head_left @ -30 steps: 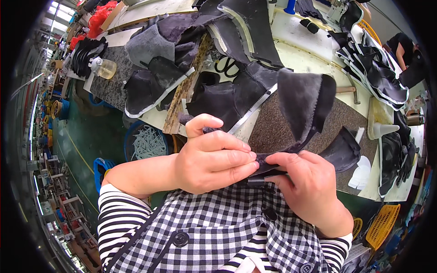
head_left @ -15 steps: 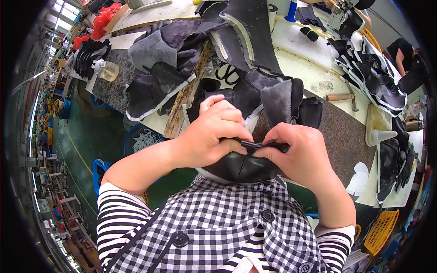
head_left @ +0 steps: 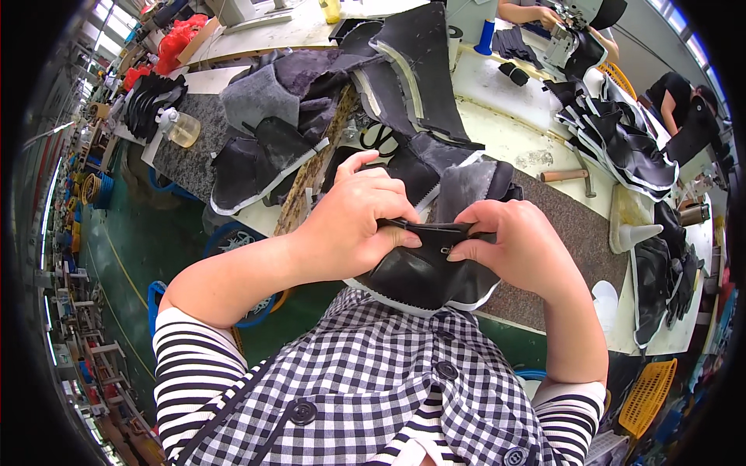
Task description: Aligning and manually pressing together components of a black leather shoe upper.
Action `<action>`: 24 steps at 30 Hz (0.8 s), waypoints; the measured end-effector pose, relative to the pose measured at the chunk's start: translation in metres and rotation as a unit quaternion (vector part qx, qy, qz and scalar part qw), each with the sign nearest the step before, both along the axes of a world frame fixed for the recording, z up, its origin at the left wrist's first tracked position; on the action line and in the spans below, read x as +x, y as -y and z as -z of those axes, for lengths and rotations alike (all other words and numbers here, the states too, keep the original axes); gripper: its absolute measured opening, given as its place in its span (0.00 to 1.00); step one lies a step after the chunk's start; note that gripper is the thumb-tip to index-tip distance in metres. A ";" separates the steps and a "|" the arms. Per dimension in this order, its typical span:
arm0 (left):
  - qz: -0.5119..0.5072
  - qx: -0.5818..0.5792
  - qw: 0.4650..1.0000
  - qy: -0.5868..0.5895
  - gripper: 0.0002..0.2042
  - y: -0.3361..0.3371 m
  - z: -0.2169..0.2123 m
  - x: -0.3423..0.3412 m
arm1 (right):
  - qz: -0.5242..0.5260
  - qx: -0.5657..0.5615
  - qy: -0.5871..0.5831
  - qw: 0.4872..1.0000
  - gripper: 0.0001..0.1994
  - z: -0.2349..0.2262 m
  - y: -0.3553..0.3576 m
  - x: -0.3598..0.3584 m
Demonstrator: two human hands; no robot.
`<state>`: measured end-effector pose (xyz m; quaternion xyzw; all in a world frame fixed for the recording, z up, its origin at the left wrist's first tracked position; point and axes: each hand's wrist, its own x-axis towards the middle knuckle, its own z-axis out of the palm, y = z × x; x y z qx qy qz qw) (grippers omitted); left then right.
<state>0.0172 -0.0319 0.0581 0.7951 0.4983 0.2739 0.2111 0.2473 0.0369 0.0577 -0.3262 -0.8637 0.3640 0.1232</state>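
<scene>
Both my hands hold a black leather boot upper (head_left: 423,272) in front of my chest. Its lower edge carries a white strip, and a small metal zipper pull shows near my right thumb. My left hand (head_left: 369,213) pinches the top edge between thumb and fingers, with one finger raised. At the other end of that edge, my right hand (head_left: 513,237) is closed in a similar pinch. Just beyond lies a grey fuzzy-lined piece (head_left: 458,190) among other black uppers. Black-handled scissors (head_left: 378,140) rest behind my left hand.
A hammer (head_left: 566,175) lies at the right on the worktable, near stacked black uppers (head_left: 622,144). More uppers (head_left: 260,163) and a clear bottle (head_left: 183,129) are at the left. Far right, a co-worker's hand (head_left: 549,17) is beside a sewing machine (head_left: 561,48). A yellow basket (head_left: 649,396) stands lower right.
The top edge, bunched between my hands before, is now stretched straighter, with my hands slightly farther apart. More of the boot upper's face and white lower edge shows, and the zipper pull has come into view.
</scene>
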 end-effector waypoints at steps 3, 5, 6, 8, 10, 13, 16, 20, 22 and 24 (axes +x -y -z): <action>-0.007 -0.003 1.000 -0.001 0.05 0.005 -0.003 -0.001 | 0.031 -0.021 0.004 0.999 0.14 -0.004 0.003 -0.003; -0.004 -0.007 1.000 0.010 0.06 0.006 -0.003 -0.002 | 0.031 -0.026 0.009 0.999 0.14 -0.006 0.004 -0.004; 0.000 -0.011 1.000 0.023 0.06 0.007 -0.003 -0.003 | 0.030 -0.025 0.008 0.999 0.14 -0.008 0.006 -0.005; 0.008 0.010 1.000 -0.028 0.06 0.004 -0.006 -0.005 | 0.057 -0.016 0.005 0.998 0.14 -0.011 0.012 -0.009; 0.013 0.032 0.996 -0.078 0.07 0.001 -0.012 -0.004 | 0.058 0.040 0.024 0.997 0.14 -0.006 0.016 -0.020; 0.073 0.060 0.966 -0.240 0.10 -0.010 -0.017 0.010 | 0.039 0.064 -0.008 0.997 0.14 -0.008 0.019 -0.023; 0.070 0.012 0.986 -0.152 0.08 -0.009 -0.019 0.006 | -0.014 -0.035 -0.053 0.998 0.16 -0.018 0.007 -0.010; 0.041 0.005 0.993 -0.109 0.06 -0.003 -0.012 0.004 | -0.033 0.011 0.012 0.999 0.16 -0.014 0.004 -0.005; 0.033 0.002 0.994 -0.105 0.06 0.000 -0.013 0.004 | -0.021 0.009 0.011 1.000 0.14 -0.014 0.006 -0.005; 0.023 -0.002 0.995 -0.099 0.06 0.002 -0.013 0.005 | -0.012 -0.002 0.005 1.000 0.14 -0.014 0.006 -0.005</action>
